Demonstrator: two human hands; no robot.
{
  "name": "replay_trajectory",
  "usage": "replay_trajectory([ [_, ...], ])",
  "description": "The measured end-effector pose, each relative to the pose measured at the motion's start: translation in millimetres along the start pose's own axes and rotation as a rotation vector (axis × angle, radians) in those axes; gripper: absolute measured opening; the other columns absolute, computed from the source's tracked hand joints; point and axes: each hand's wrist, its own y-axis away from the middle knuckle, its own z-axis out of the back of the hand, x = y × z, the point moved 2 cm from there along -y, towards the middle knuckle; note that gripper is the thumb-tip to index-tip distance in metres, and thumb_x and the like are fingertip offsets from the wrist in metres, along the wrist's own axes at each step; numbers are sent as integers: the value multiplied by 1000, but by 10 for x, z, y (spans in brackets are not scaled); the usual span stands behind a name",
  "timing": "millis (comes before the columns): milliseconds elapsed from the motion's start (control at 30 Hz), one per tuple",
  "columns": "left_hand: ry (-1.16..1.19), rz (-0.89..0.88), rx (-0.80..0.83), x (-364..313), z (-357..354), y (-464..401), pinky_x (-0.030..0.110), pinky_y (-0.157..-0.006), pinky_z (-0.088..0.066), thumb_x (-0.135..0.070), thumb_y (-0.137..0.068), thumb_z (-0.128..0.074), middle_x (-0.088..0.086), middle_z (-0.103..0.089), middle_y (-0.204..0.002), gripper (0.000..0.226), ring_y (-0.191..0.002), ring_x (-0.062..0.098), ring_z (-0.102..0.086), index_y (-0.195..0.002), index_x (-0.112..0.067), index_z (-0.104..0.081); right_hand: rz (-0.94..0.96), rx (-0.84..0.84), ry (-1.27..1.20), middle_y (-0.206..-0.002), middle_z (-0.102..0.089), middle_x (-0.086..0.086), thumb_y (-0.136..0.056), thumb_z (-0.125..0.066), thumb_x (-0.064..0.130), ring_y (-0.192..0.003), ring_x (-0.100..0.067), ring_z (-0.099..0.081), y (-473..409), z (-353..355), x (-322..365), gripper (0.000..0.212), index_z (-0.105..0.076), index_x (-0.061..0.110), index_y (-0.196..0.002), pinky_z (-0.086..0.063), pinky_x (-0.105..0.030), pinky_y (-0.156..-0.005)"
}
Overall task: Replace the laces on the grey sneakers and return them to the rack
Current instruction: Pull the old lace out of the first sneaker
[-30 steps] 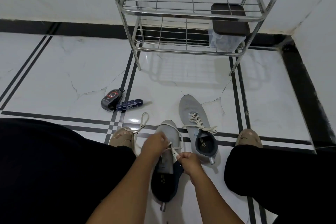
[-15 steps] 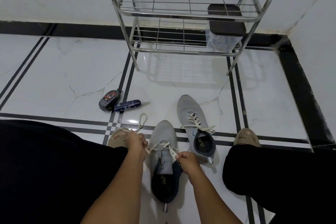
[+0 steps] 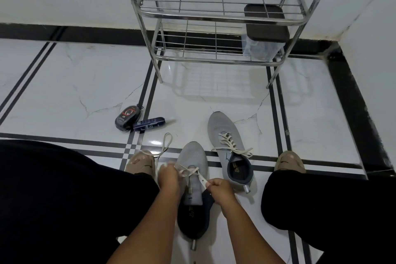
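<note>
Two grey knit sneakers: your left hand (image 3: 169, 174) and right hand (image 3: 217, 187) each pinch the near sneaker's (image 3: 191, 157) flat lace (image 3: 200, 177).

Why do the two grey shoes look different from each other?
The near sneaker has only one crossing of lace near its toe, while the far sneaker is laced all the way up. The near sneaker's lace is pinched by the left hand and right hand; nobody touches the far sneaker. The near sneaker's tongue lies bare; the far sneaker's is covered by laces. Both are grey with dark linings, toes pointing toward the rack.
</note>
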Motion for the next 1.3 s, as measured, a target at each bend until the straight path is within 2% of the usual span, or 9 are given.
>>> replay_trajectory([
  [67,480,171,-89,-174,131,-95,25,-49,-40,-14,-96,-44,4,-52,-62,18,-49,14,-44,-86,-8,-56,-12,-8,19,-71,-59,3,-91,-59,17,-72,-15,-53,-4,18,-5,12,-65,16,-81,-43,-25,-71],
  [133,480,170,-88,-367,196,-164,24,-48,-42,-17,-99,-42,5,-59,-62,21,-51,12,-51,-99,-5,-59,-36,-12,13,-74,-60,-2,-91,-60,17,-74,-18,-54,0,32,-24,15,-68,7,-85,-44,-27,-71],
  [267,-398,-265,41,-459,26,-46,39,-94,-45,-29,-94,-58,20,-45,-141,71,-121,33,-51,-149,-6,-19,-70,-5,13,-78,-58,-9,-88,-61,16,-74,-20,-54,7,40,14,21,-66,-4,-91,-45,-29,-66],
  [400,-1134,-684,-33,-131,-61,175,37,-90,-45,-37,-91,-55,9,-54,-126,43,-116,26,-52,-128,-15,-54,-96,88,24,-82,-58,-11,-87,-62,9,-80,-22,-56,17,117,146,9,-61,11,-78,-48,-26,-61],
  [467,-1288,-613,56,72,-71,185,36,-86,-47,-41,-91,-47,7,-58,-116,37,-109,25,-56,-114,-14,-60,-99,117,28,-84,-59,-13,-86,-62,5,-80,-22,-57,16,143,180,13,-61,11,-74,-50,-26,-60],
  [733,-1065,-426,208,160,34,39,28,-85,-47,-31,-89,-61,3,-70,-106,17,-104,23,-62,-99,-22,-72,61,98,496,-77,-55,-9,-75,-58,8,-74,-25,-57,20,128,386,12,-54,15,-66,-48,-33,-67],
  [900,-998,-392,222,161,36,11,27,-83,-47,-29,-90,-60,3,-71,-103,17,-100,22,-64,-97,-21,-72,484,-75,808,-116,-47,-3,-87,-52,13,-107,-26,-51,131,-167,548,28,-62,25,-111,-45,-31,-81],
  [1100,-995,-377,231,157,69,-10,28,-86,-49,-26,-91,-57,4,-71,-106,19,-103,24,-63,-100,-19,-72,567,-79,919,-119,-44,-3,-90,-53,23,-114,-24,-43,110,-279,434,23,-60,24,-112,-44,-31,-86],
  [1300,-1043,-375,97,203,152,-5,26,-81,-47,-25,-93,-54,5,-70,-110,22,-105,25,-63,-107,-21,-71,4,54,-177,-71,-66,-8,-91,-54,45,-69,-22,-62,94,65,586,37,-62,13,-76,-50,-32,-69],
])
